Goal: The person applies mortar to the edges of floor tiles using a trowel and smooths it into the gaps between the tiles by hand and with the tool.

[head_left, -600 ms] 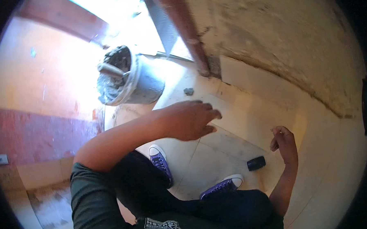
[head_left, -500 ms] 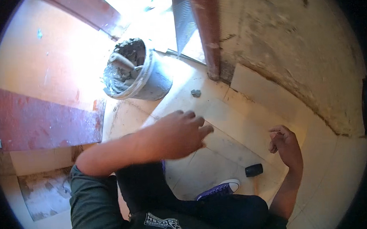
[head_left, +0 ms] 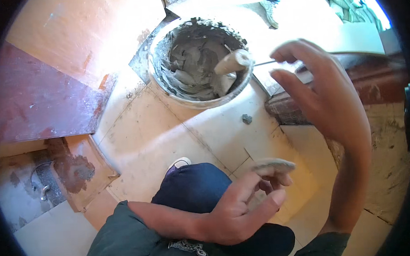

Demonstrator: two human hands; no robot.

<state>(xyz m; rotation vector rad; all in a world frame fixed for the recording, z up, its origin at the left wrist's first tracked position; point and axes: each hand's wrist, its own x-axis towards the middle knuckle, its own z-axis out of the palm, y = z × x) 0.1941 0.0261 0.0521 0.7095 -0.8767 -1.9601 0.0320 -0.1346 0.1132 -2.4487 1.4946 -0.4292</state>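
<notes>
My right hand is raised at the right of the bucket, thumb and fingers apart with nothing between them. Nearest to it is the pale, round-ended handle of a trowel, leaning inside the bucket; most of its blade is hidden in grey mortar. Low in the middle, my left hand is turned partly palm up with curled fingers. A flat, thin greyish piece rests against its fingertips; blur hides its exact kind.
A small grey lump lies on the tiled floor. To the left stands an orange and maroon panel. Another person's shoe shows at the top, with greenish sacks beyond. A maroon post is behind my right hand.
The view has shifted, so the bucket appears nearer the centre. My right hand has risen toward the trowel handle and opened. My left hand has turned over, and the flat piece now shows at its fingers.
</notes>
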